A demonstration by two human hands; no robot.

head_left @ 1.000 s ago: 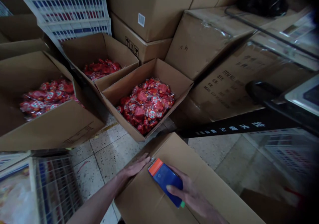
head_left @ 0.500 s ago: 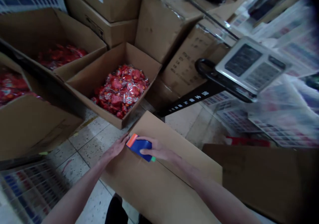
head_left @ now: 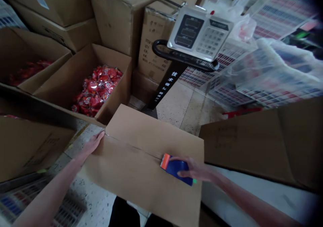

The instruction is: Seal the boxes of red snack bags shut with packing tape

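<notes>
A brown cardboard carton lies in front of me, its top flaps meeting along a seam. My right hand is closed around a blue tape dispenser with an orange front. The dispenser rests on the seam, right of the carton's middle. At the seam's left end, my left hand lies against the carton's edge, fingers stretched out and holding nothing. A faint shiny strip, apparently clear tape, runs along the seam between the left hand and the dispenser.
An open carton of red wrapped packets stands beyond the left hand. Behind the carton rises a platform scale's display on a black post. Plastic crates are stacked at right, and another brown carton stands near the right arm.
My right hand has drawn the tape dispenser rightward along the seam, away from the left hand. My left hand stays at the carton's left edge. The view has turned to the right.
</notes>
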